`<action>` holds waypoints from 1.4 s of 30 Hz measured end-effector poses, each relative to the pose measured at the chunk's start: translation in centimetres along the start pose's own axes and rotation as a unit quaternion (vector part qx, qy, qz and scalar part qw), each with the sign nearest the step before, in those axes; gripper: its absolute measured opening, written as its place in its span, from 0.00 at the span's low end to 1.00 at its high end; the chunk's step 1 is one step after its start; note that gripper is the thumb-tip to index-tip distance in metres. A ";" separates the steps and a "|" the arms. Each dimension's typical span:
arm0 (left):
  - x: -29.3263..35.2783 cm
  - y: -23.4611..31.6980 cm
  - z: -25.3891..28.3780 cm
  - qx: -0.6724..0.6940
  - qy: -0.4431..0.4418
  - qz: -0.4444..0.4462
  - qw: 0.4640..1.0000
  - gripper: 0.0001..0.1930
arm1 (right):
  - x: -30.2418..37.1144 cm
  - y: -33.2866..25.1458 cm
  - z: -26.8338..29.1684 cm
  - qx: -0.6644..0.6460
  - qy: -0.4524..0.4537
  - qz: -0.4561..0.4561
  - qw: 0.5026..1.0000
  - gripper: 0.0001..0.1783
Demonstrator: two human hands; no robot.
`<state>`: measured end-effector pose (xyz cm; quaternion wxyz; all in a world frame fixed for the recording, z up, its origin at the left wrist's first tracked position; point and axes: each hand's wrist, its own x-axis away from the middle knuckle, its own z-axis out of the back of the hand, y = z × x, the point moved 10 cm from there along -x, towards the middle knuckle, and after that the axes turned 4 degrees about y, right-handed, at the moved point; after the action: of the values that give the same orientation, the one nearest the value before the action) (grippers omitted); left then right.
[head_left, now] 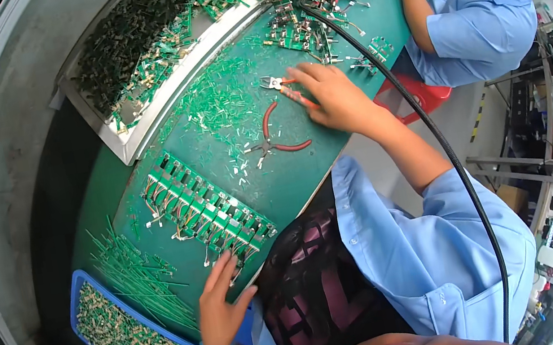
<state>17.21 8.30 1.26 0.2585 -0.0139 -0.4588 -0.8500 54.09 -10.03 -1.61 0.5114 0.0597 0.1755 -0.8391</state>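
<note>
At upper centre, your right hand reaches over red-handled cutters, its grip impossible to tell; lower down, your left hand spreads wide beside green circuit boards.

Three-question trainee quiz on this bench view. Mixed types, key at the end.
1. Pick one: the loose pliers have handles that are A) blue, B) red, C) yellow.
2. True or false: the right hand is inside the blue bin.
3. Fill in: the hand nearest the row of circuit boards is the ___ one.
Key: 1. B. 2. False; it is at a second pair of pliers. 3. Left.
</note>
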 end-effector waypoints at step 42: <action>-14.9 -0.2 2.9 -0.178 0.316 -0.177 0.915 0.20 | -17.8 -14.3 -9.3 -0.200 -0.413 0.051 0.887 0.21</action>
<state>29.41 17.05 -1.15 0.2283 0.2909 -0.1896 -0.9096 49.10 14.14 -1.95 0.5812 -0.3868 0.1096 -0.7075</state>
